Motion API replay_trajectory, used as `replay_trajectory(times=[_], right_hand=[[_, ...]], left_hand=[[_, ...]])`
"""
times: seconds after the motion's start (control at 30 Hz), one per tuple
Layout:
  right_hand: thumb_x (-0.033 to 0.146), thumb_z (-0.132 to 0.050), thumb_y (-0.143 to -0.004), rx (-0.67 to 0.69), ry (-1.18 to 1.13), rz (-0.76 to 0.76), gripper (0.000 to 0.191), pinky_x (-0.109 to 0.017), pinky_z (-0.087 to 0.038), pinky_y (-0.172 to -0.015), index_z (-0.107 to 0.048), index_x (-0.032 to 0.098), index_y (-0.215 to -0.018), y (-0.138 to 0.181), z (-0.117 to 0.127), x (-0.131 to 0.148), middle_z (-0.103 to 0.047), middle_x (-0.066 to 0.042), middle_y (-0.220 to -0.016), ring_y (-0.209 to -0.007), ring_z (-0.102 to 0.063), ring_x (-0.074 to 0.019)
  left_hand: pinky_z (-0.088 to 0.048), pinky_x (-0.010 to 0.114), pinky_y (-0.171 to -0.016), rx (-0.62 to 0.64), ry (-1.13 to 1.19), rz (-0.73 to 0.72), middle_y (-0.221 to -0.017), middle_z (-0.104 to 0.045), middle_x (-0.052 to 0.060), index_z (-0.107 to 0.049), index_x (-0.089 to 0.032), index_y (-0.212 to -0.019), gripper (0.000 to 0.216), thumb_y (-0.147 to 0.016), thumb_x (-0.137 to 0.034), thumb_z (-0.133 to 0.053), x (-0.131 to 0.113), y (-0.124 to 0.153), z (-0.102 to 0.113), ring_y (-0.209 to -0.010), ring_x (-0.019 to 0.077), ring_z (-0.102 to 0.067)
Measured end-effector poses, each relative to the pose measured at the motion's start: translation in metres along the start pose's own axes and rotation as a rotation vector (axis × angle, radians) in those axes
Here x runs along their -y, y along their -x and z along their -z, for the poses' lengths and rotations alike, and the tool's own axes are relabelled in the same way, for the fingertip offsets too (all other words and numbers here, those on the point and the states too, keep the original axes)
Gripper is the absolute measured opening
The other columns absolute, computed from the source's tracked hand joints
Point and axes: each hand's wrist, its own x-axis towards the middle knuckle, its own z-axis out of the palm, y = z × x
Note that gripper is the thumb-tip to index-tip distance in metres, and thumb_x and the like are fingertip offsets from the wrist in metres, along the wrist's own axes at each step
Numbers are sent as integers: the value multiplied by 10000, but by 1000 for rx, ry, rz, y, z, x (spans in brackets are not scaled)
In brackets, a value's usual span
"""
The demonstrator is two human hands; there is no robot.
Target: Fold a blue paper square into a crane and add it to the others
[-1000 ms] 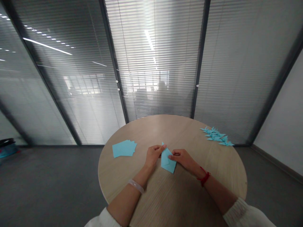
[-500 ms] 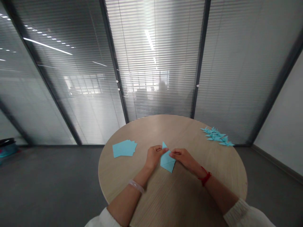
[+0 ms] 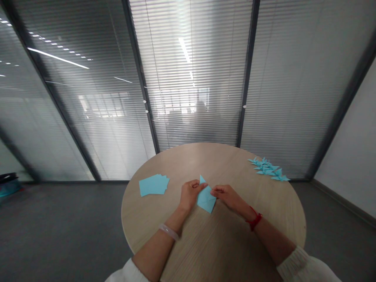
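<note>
Left grip [image 3: 189,194] is pinching the folded blue paper [image 3: 206,201] near its far tip, thumb lying on top, while the right grip [image 3: 228,195] is pinching its right side. Both are holding it near the middle of the surface [image 3: 199,156], between blue sheets [image 3: 153,185] lying near the left edge and folded blue pieces [image 3: 268,169] sitting along the far-right edge. Neat creasing is probably needing 2 steady thumbs, matching layers and even pressing.

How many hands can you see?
2. The left hand is on the left side of the paper; the right hand is at its right edge. Neither is hidden, though some fingertips are.
</note>
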Motion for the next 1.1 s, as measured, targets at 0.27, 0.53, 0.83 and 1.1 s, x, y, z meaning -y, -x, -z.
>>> replay_trajectory(times=[0.27, 0.53, 0.83, 1.1], right_hand=[[468, -562, -785, -41, 93, -7, 348, -251, -355, -566, -657, 145, -698, 0, 1, 2, -589, -7, -618, -587, -512, -149], [455, -536, -796, -9, 47, -20, 353, -255, -433, -603, -658, 132, -722, 2, -1, 5, -674, -46, -683, -637, -604, -179], [436, -522, -804, 5, 85, -17, 344, -257, -453, -601, -687, 142, -733, 3, -2, 4, -699, -48, -702, -648, -628, -189], [444, -531, -810, 23, 97, -4, 367, -250, -422, -603, -702, 121, -769, 1, -1, 0, -675, -41, -692, -637, -592, -171]], left_hand=[[-178, 210, -417, -13, 24, 1, -450, -341, -61, -489, -155, -470, 504, -557, -601, -706, -1, 0, 0, -429, 54, -260], [-240, 198, -423, -52, 134, 41, -475, -437, -49, -574, -129, -542, 456, -530, -548, -753, 10, -6, 3, -428, 58, -346], [-417, 242, -510, 52, 257, 118, -614, -640, 36, -696, -103, -729, 422, -474, -414, -828, 16, -8, -2, -505, 122, -536], [-328, 206, -427, 14, 169, 99, -502, -536, -19, -617, -119, -562, 355, -524, -422, -800, 18, -5, -2, -427, 79, -440]])
